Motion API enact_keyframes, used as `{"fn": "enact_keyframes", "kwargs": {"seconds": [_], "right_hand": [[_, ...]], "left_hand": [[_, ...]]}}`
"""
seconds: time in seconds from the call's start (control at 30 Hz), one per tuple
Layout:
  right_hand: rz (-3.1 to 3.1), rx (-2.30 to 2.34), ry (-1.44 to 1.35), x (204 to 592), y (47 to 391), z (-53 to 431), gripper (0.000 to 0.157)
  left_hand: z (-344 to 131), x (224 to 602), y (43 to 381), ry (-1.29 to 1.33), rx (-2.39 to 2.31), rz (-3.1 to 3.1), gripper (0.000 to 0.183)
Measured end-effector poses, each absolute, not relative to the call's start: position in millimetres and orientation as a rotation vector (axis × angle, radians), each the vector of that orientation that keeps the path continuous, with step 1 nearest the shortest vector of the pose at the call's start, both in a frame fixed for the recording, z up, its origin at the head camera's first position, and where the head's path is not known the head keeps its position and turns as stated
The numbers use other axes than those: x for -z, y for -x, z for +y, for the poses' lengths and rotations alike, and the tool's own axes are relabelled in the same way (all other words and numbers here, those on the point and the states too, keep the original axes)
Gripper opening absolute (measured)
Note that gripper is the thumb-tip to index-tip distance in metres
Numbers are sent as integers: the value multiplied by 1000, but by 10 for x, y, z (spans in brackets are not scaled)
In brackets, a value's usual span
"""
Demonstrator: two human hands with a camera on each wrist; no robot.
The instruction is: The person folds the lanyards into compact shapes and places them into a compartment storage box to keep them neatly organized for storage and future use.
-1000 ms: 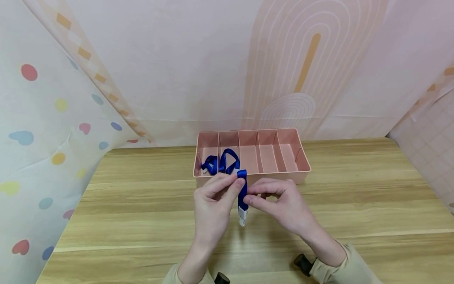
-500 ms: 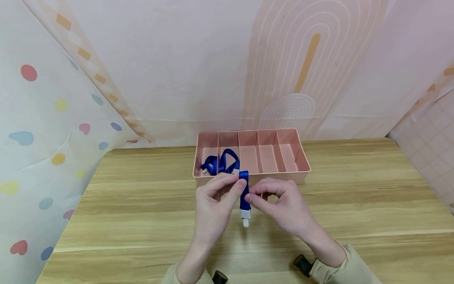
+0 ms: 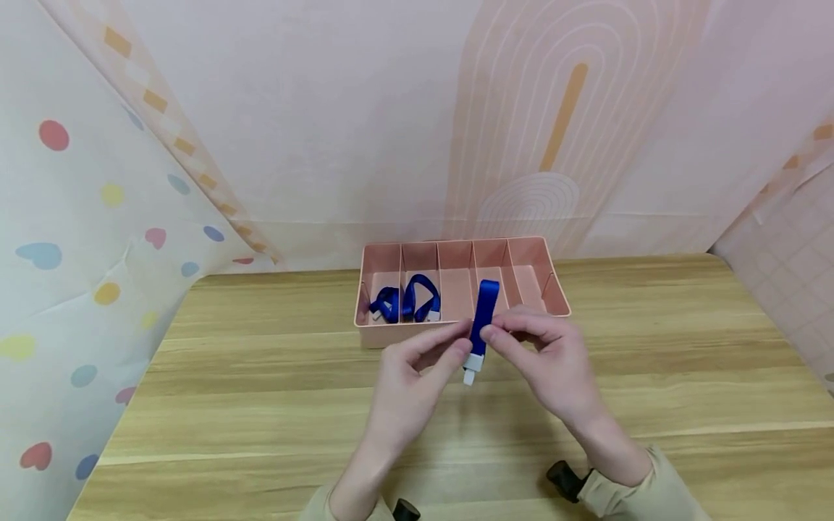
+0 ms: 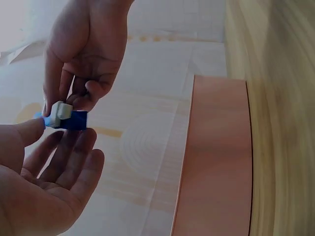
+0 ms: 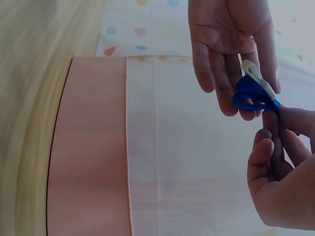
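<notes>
Between my hands, upright and slightly tilted, a folded blue lanyard (image 3: 483, 315) has its loop at the top and a white clip (image 3: 473, 363) at the bottom. The right hand (image 3: 550, 358) pinches the strap's right side between thumb and fingers. Beside the lower end is my left hand (image 3: 417, 380); in the right wrist view its fingers extend loosely around the clip end, and whether they touch it is hard to tell. Behind stands a pink divided box (image 3: 423, 334). Two blue lanyards lie in it, a coiled one (image 3: 388, 302) leftmost and a looped one (image 3: 410, 298) in the second compartment.
The box stands on a wood-grain table (image 3: 260, 391), near a patterned cloth backdrop (image 3: 313, 145). Thin dividers split the box into several compartments. At the sleeves, dark wrist-worn devices (image 3: 564, 480) stick out over the table.
Both hands have moved right and slightly up with the lanyard. It has tilted, its loop now higher above the fingers. The left hand has slid from the upper strap to beside the clip end.
</notes>
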State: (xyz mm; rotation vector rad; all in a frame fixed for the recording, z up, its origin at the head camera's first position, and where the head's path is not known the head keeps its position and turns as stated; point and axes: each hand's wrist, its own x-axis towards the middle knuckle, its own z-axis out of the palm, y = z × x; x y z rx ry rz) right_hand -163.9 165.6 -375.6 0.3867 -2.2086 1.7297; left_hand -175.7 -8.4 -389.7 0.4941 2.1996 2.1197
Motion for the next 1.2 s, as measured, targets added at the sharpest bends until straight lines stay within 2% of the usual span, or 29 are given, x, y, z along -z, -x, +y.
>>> {"fn": "enact_keyframes", "kwargs": {"seconds": [0.3, 0.7, 1.2], "right_hand": [[-2224, -1737, -321, 3762, 1661, 1656, 7], [-2212, -1782, -200, 3823, 1698, 1639, 12], [-2017, -1770, -339, 3882, 1708, 1617, 11]], "left_hand": [[-47, 3906, 1739, -347, -2117, 2085, 17], [-17, 3928, 1733, -284, -2129, 2061, 18], [-7, 3903, 1713, -256, -2155, 1986, 20]]}}
